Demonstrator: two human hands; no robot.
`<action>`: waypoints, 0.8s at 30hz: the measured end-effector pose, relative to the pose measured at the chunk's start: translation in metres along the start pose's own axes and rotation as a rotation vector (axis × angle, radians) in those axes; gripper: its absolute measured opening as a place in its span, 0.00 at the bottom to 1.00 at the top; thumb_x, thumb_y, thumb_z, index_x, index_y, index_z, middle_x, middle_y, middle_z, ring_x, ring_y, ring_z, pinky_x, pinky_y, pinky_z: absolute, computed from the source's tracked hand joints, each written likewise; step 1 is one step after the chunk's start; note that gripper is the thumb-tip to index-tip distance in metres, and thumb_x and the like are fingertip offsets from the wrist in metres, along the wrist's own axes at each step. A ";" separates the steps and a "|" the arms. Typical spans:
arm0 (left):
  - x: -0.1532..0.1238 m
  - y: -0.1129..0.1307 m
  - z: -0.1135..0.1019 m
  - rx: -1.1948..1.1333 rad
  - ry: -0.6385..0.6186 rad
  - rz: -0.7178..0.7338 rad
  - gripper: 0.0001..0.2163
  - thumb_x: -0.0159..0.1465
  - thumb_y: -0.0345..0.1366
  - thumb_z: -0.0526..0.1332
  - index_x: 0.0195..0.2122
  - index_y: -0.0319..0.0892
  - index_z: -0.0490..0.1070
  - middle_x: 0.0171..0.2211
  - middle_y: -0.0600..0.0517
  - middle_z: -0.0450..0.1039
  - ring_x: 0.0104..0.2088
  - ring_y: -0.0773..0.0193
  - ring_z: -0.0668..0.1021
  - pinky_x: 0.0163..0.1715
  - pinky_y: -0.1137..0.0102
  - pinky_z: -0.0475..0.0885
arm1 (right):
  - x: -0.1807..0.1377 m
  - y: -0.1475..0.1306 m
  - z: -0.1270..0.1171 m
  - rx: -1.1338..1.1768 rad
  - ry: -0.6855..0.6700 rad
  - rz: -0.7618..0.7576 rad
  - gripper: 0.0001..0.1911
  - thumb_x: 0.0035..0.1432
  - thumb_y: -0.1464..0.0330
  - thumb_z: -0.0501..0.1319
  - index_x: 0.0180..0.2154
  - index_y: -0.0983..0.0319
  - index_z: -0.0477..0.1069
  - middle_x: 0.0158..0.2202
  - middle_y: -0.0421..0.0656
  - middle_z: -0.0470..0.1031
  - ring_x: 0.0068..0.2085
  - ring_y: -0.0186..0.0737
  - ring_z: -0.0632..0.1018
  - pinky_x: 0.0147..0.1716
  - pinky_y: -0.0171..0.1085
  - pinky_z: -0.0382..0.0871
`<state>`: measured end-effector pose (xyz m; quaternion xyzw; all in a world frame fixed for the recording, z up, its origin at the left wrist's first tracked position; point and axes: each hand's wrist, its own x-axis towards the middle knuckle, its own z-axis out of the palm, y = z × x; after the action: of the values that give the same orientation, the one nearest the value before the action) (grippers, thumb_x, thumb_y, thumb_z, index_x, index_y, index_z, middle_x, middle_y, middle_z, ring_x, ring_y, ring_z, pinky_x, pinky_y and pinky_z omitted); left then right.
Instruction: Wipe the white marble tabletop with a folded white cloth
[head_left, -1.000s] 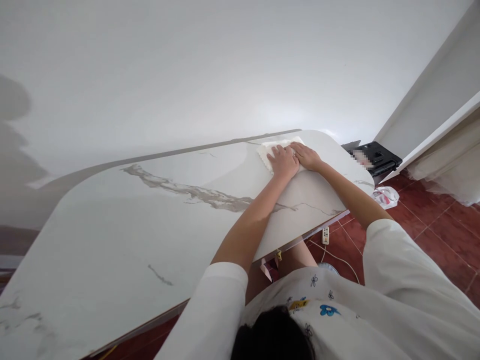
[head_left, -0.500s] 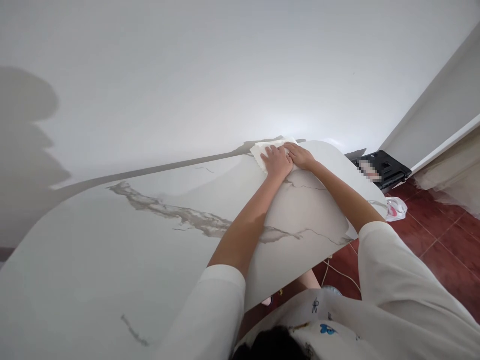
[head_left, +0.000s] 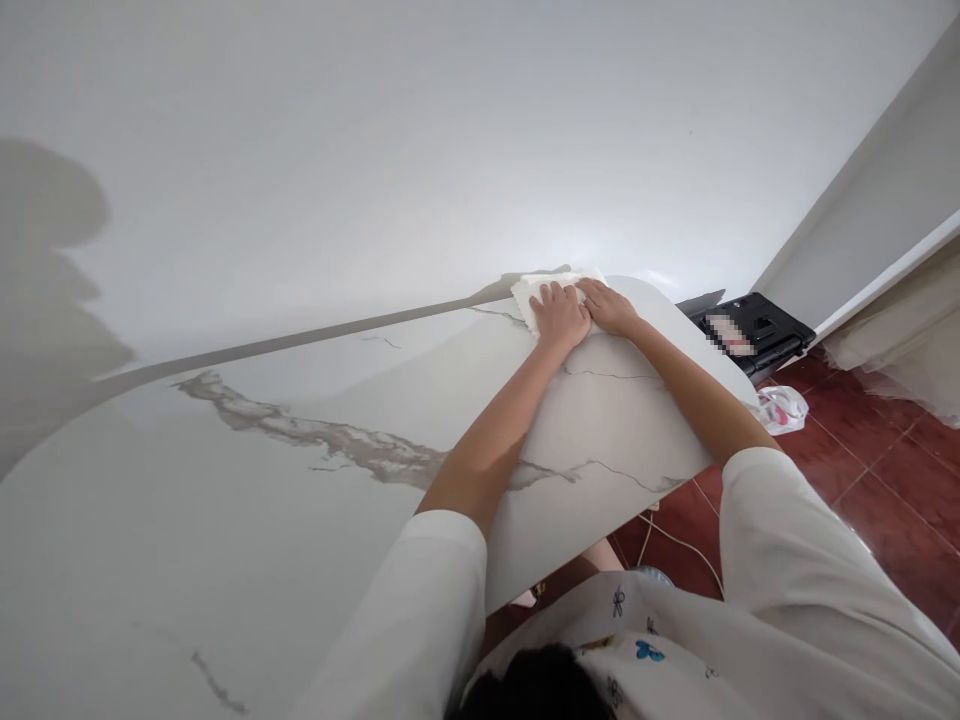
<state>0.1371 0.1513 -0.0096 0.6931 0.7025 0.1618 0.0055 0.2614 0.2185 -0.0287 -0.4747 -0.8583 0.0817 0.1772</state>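
A white wipe (head_left: 527, 302), either paper towel or thin cloth, lies flattened at the far edge of the marble-patterned tabletop (head_left: 300, 540), against the wall. My left hand (head_left: 562, 315) presses down on it with fingers spread and slightly bent. Close beside it, my right hand (head_left: 609, 308) rests palm down, its fingertips on the wipe's right part and its fingers stretched out. Neither hand is wrapped around the wipe. Both palms hide part of it.
A pale wall (head_left: 375, 150) rises behind the table. On the red tiled floor (head_left: 885, 440) at right are a black case (head_left: 776, 335) and a clear plastic bag (head_left: 784, 410). A white cable (head_left: 690, 550) runs below the table's near edge.
Both hands have slid a little to the right along the tabletop's far edge, and the wipe has moved with them. The camera view has shifted slightly.
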 end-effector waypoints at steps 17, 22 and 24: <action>-0.105 0.051 -0.018 -0.012 -0.096 0.082 0.23 0.68 0.38 0.43 0.61 0.36 0.59 0.67 0.38 0.52 0.67 0.46 0.55 0.61 0.50 0.55 | -0.125 -0.007 -0.022 -0.116 0.049 -0.044 0.27 0.67 0.65 0.40 0.63 0.64 0.59 0.67 0.47 0.60 0.67 0.46 0.59 0.66 0.49 0.56; -0.139 0.061 -0.028 0.003 -0.106 0.092 0.23 0.69 0.38 0.43 0.62 0.34 0.59 0.67 0.38 0.52 0.66 0.46 0.56 0.61 0.50 0.56 | -0.159 -0.015 -0.027 -0.131 0.071 -0.085 0.27 0.68 0.64 0.40 0.63 0.63 0.59 0.66 0.48 0.62 0.67 0.47 0.60 0.66 0.51 0.56; -0.150 0.065 -0.030 0.002 -0.100 0.089 0.23 0.69 0.38 0.44 0.62 0.34 0.59 0.67 0.37 0.52 0.66 0.46 0.56 0.61 0.49 0.56 | -0.171 -0.019 -0.028 -0.138 0.073 -0.102 0.27 0.68 0.64 0.39 0.64 0.62 0.59 0.65 0.47 0.62 0.67 0.47 0.60 0.66 0.52 0.56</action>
<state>0.1987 -0.0029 0.0012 0.7308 0.6700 0.1265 0.0326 0.3409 0.0633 -0.0355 -0.4441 -0.8778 -0.0043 0.1792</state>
